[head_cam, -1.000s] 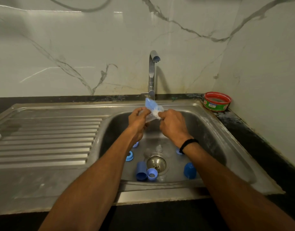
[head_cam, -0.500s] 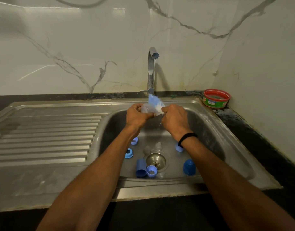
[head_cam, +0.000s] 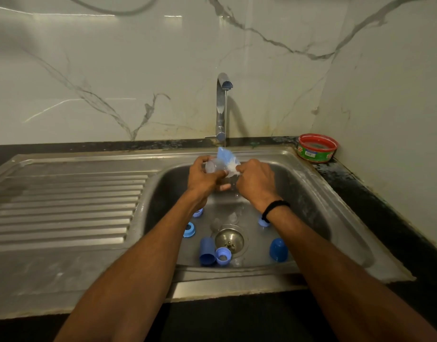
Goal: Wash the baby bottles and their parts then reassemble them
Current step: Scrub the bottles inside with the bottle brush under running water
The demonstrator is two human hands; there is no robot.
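I am curling my left hand [head_cam: 202, 178] round a clear baby bottle [head_cam: 210, 166], with its body lying between my thumb and fingers. My right hand [head_cam: 256, 183] is pinching a blue sponge [head_cam: 223, 155], white with foam. The sponge is sitting just above and between both grips, touching the bottle; whether it is reaching inside I cannot tell. Water from the tap [head_cam: 222, 107] is falling straight onto the sponge. Well below my hands, blue parts are lying on the floor of the sink [head_cam: 318, 193]: a domed cap [head_cam: 278, 249] under my right wrist, a tube-shaped cap [head_cam: 207, 250] on its side touching a pale ring [head_cam: 223, 255], and a collar [head_cam: 189, 229] beside my left forearm.
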